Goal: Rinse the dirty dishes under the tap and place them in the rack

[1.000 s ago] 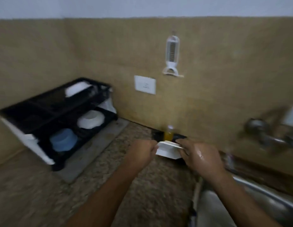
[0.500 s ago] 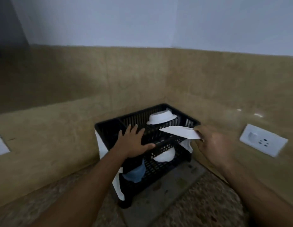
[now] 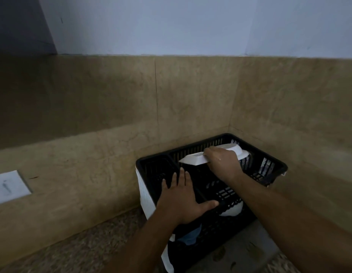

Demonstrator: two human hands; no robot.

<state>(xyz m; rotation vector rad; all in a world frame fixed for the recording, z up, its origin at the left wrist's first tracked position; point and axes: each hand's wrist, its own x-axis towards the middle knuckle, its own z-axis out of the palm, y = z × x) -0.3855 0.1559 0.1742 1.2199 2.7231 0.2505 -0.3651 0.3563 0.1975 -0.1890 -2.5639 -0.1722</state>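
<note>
Head view: right hand fingers grip white dish; left hand flat on rack.

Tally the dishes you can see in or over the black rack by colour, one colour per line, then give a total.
White: 3: the square dish the right hand holds over the top tier, the dish behind that hand, and one on the lower tier.
Blue: 1: a bowl on the lower tier, partly hidden.
Total: 4
</note>
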